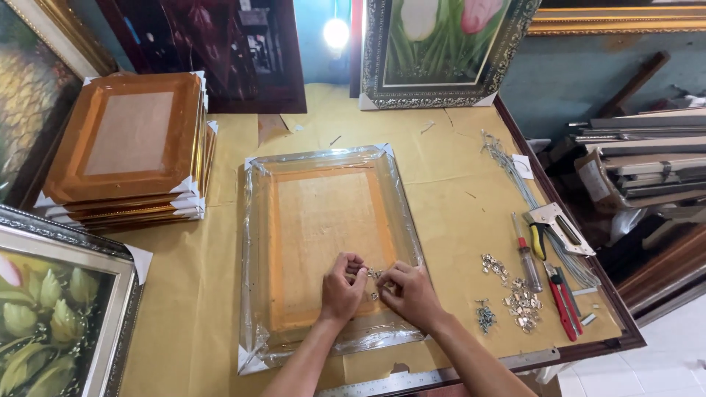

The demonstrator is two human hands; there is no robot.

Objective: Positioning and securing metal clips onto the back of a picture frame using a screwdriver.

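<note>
One picture frame (327,250) lies face down at the centre of the table (441,184), wrapped in clear plastic film. Its long axis runs near to far, with the short edges facing the person and the far wall. White corner protectors show at its corners.

Two hands are at work over the near part of the frame's back panel. The left hand (342,285) is curled, fingertips pinched together on small metal hardware (373,275). The right hand (408,292) is likewise curled, its fingertips meeting the same small pieces. The two hands sit just beside each other, fingertips nearly touching. The exact count of pieces between them cannot be told.

To the far left stands one stack of frames (129,147), face down, about four high; exact count uncertain.

At the near left edge lies one framed flower painting (59,309), face up. At the far side one framed tulip painting (441,48) leans against the wall.

On the right of the table: one red-handled screwdriver (526,254), one staple gun (560,229), one pair of red-handled pliers (563,300), one yellow-handled tool (537,239), one bundle of wire (515,173), one scattered heap of small metal hangers (515,294) and one small pile of screws (485,316).

One metal ruler (412,378) lies along the near table edge.
</note>
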